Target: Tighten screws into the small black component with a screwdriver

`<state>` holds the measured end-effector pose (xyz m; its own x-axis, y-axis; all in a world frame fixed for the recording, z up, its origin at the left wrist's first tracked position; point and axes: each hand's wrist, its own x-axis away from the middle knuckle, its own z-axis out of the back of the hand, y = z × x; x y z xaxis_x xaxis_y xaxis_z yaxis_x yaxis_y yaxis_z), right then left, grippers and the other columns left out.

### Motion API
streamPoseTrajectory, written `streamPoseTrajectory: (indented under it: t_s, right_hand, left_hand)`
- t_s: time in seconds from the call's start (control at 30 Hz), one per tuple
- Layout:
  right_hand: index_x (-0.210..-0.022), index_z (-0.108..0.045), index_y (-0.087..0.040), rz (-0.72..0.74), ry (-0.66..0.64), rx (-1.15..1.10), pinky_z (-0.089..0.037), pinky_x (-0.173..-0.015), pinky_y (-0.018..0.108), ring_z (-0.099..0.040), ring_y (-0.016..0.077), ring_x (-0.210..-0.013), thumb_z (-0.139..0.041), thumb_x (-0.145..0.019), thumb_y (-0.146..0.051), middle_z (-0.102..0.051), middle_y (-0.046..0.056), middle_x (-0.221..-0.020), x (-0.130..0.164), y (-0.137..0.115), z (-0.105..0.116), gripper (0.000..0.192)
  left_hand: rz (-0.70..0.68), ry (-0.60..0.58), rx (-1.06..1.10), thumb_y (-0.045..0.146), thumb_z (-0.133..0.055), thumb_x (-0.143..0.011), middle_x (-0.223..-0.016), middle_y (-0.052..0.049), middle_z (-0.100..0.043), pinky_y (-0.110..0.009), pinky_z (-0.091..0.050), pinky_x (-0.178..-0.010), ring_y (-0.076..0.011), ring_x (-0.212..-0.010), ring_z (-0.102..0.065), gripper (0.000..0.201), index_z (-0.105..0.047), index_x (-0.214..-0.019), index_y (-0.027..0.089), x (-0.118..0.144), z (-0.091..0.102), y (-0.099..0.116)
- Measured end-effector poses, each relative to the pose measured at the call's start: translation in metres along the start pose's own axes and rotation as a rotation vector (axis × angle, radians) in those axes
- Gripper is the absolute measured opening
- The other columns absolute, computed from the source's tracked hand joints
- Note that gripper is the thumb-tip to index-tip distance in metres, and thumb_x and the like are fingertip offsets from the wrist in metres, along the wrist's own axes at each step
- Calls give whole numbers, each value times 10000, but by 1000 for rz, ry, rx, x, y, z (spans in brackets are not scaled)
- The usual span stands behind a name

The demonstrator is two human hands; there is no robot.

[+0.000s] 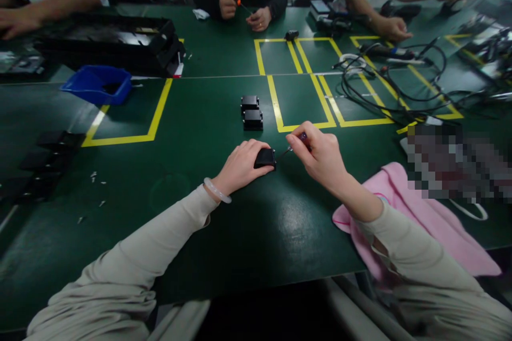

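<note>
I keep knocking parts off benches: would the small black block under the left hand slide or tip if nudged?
The black block looks low and flat-based, so tipping seems unlikely. The green tabletop looks smooth, so it may slide; the left hand pins it down, probably for that reason.

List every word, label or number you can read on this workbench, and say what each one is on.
No text is readable.
The small black part under the left hand: no visible marking.
The two black parts beyond it: none legible.
The yellow tape lines on the green table: plain outlines.
The blocked-out patch at right: unreadable.
</note>
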<state>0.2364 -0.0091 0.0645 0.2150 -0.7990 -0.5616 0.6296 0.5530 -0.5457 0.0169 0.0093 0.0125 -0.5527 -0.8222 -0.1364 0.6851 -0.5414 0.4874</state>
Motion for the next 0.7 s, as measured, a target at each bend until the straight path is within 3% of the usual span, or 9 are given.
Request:
streamPoseTrajectory:
  t_s: [0.53,0.7]
  right_hand:
    - [-862,-584,-221,16,-51,42,-350,-572,263,-540,127,-535,-463,-1076,-453,-627,-9,-645,-2,-1,0,338]
    - [-891,-599,-213,-9,-139,75,-345,-585,267,-541,137,-555,-459,-1070,-427,-637,2,-662,-3,-2,2,312]
  left_hand:
    - [-1,18,17,413,-764,-918,-1192,-74,-647,-429,-472,-959,-279,-1083,-599,398,-575,-1195,199,1,-3,-4]
    - [3,16,13,421,-772,-911,-1185,-76,-646,-427,-468,-950,-282,-1078,-598,418,-576,-1207,200,1,-4,-4]
